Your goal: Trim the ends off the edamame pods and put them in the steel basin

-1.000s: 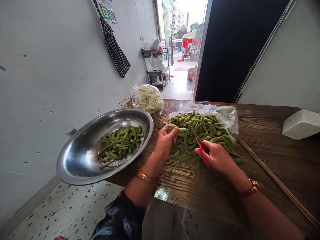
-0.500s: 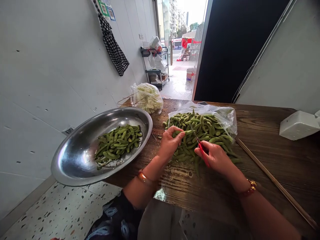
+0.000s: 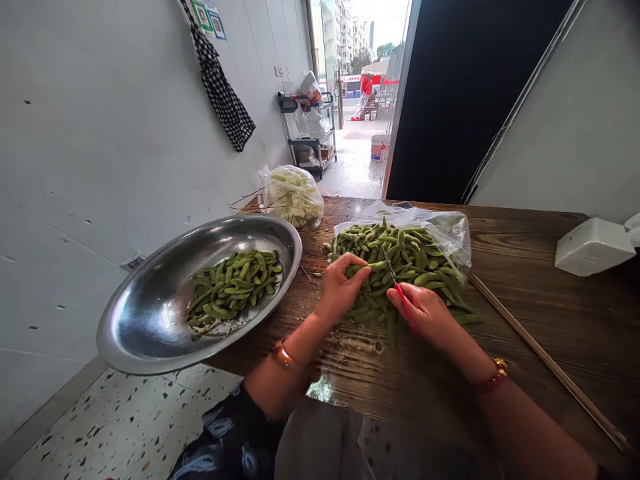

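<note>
Hands [image 3: 341,288] over pods [image 3: 417,248], basin [image 3: 145,323] left, sticks [image 3: 545,357] right, bagged vegetables [image 3: 294,197] beyond

My scissors [image 3: 399,290] look metal-bladed and smooth-handled, my basin [image 3: 145,320] polished metal, the table [image 3: 515,257] glossy grained wood, the pods [image 3: 410,253] matt, their bag [image 3: 456,233] shiny clear plastic, and my sleeve [image 3: 257,417] matt cloth.

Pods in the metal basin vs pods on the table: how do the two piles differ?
Basin pile sits inside the metal basin; table pile lies against a plastic bag, spilling onto the wooden table.
Table pile spreads wider; basin pile is smaller.
Left hand and right hand are at the table pile, none at the basin pile.
Both: green pods.
</note>
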Demonstrator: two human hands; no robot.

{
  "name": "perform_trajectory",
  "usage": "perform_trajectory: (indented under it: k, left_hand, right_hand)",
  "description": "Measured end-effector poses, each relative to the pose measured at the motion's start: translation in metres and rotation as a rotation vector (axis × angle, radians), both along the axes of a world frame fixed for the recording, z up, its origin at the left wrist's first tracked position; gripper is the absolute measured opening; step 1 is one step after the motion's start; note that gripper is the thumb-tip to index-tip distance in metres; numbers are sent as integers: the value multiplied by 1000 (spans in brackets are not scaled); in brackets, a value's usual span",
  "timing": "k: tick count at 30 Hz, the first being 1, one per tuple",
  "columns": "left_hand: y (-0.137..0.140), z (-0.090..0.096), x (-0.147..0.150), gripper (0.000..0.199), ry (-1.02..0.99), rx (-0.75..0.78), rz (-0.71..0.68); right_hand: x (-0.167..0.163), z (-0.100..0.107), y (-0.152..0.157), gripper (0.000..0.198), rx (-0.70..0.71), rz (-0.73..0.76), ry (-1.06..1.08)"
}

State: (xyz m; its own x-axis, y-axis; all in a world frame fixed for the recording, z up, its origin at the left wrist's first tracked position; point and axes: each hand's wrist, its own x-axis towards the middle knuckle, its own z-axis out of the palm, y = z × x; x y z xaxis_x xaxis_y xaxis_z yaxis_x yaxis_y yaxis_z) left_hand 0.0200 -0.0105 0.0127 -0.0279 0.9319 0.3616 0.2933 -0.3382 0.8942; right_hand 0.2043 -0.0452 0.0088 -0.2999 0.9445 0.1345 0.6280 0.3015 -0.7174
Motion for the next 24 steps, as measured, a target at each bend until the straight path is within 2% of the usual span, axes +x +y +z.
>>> perform_trajectory:
  k: [8, 11, 15, 17, 20, 22, 24]
  left_hand:
    - [6, -3, -5, 12, 35, 1, 22]
    - [10, -6, -8, 16, 4, -9, 18]
    - [13, -5, -7, 20, -147, -24, 3]
    - [9, 2, -4, 17, -214, -16, -11]
    - [-2, 25, 0, 12, -202, -6, -10]
    - [-12, 46, -5, 11, -69, 43, 46]
    - [-20, 67, -17, 7, 164, 145, 148]
  right_hand:
    - [-6, -13, 6, 49, -21, -3, 1]
    - [-5, -13, 7, 51, -60, -4, 86]
    - [0, -14, 12, 52, -40, -26, 282]
    - [4, -16, 15, 52, -10, -52, 365]
    - [9, -19, 18, 52, 45, -110, 441]
    - [11, -19, 18, 53, 47, -133, 464]
    - [12, -17, 17, 53, 38, -150, 481]
